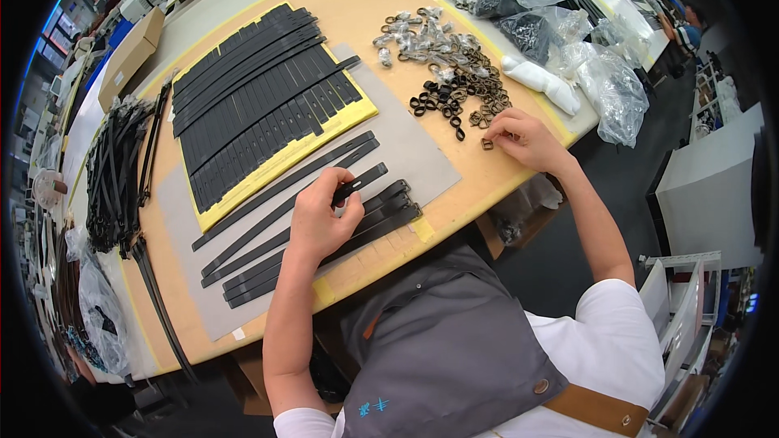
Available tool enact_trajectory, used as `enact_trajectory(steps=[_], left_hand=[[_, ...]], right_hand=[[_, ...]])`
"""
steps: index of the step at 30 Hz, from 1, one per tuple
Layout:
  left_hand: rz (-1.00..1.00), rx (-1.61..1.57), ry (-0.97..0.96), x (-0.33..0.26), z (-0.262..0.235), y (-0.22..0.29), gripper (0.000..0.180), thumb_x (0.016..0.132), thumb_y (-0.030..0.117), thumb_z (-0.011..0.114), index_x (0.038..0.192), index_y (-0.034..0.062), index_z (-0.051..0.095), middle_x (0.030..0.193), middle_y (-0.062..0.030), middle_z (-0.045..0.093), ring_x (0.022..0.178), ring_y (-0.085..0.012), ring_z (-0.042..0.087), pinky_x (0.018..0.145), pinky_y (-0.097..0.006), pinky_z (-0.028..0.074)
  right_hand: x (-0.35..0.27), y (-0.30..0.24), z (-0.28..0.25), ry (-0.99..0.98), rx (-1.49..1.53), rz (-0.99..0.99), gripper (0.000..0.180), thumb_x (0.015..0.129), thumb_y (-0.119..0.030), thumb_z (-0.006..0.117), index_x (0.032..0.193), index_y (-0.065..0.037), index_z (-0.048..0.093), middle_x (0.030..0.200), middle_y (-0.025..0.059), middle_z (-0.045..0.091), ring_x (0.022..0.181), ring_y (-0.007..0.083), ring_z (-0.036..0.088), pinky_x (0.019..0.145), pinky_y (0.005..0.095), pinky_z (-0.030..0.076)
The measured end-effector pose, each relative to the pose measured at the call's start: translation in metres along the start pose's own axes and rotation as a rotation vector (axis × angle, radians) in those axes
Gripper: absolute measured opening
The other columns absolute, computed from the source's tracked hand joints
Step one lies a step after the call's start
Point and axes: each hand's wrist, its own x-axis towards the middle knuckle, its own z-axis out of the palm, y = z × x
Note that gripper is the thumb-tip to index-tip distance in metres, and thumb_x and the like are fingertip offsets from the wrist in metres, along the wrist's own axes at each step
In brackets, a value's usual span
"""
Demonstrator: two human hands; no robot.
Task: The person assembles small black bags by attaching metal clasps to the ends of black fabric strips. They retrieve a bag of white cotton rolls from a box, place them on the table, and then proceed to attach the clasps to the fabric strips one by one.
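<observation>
My left hand (323,215) pinches the end of a black leather strap (357,182) that lies on a grey mat (406,146). More black straps (268,264) lie side by side under and beside that hand. My right hand (523,138) rests on the wooden table with its fingertips on a small metal buckle (488,143) at the edge of a pile of dark metal rings and buckles (454,81).
A yellow board (280,164) carries rows of black straps (251,89). A bundle of long straps (118,170) lies at the left. Plastic bags of hardware (560,24) crowd the far right, beside a white roll (540,81). A cardboard box (130,53) sits far left.
</observation>
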Motion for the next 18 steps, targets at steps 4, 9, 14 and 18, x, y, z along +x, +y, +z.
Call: enact_trajectory(steps=[4, 9, 14, 18], left_hand=[[0.015, 0.004, 0.011, 0.000, 0.001, 0.001, 0.022, 0.085, 0.004, 0.071, 0.104, 0.0010, 0.063, 0.082, -0.0087, 0.067, 0.070, -0.0164, 0.063, 0.063, -0.029, 0.051], [0.052, 0.028, 0.014, 0.000, 0.002, 0.002, 0.020, 0.084, 0.004, 0.071, 0.101, 0.0004, 0.062, 0.079, -0.0117, 0.066, 0.065, -0.0214, 0.064, 0.064, -0.032, 0.054], [0.045, 0.028, 0.008, -0.001, 0.001, 0.002, 0.020, 0.084, 0.005, 0.071, 0.101, 0.0011, 0.062, 0.077, -0.0115, 0.065, 0.064, -0.0209, 0.062, 0.063, -0.033, 0.052], [0.068, 0.020, 0.023, -0.001, 0.002, 0.003, 0.019, 0.084, 0.005, 0.071, 0.101, 0.0014, 0.062, 0.076, -0.0109, 0.065, 0.063, -0.0207, 0.061, 0.061, -0.033, 0.051]], right_hand=[[-0.015, -0.007, -0.013, 0.084, -0.029, 0.187, 0.010, 0.092, -0.004, 0.072, 0.102, -0.004, 0.075, 0.099, 0.0034, 0.069, 0.082, 0.0121, 0.062, 0.069, 0.0275, 0.049], [-0.014, -0.014, -0.004, 0.081, -0.053, 0.145, 0.014, 0.092, -0.007, 0.074, 0.104, -0.002, 0.076, 0.094, 0.0039, 0.070, 0.078, 0.0122, 0.062, 0.070, 0.0281, 0.050], [-0.009, -0.018, 0.004, 0.002, -0.057, 0.196, 0.013, 0.092, -0.007, 0.075, 0.103, 0.000, 0.075, 0.091, 0.0056, 0.070, 0.077, 0.0135, 0.063, 0.074, 0.0287, 0.052], [-0.001, -0.022, 0.001, -0.108, 0.036, 0.306, 0.010, 0.093, -0.007, 0.075, 0.099, 0.001, 0.072, 0.087, 0.0057, 0.069, 0.078, 0.0123, 0.063, 0.074, 0.0280, 0.053]])
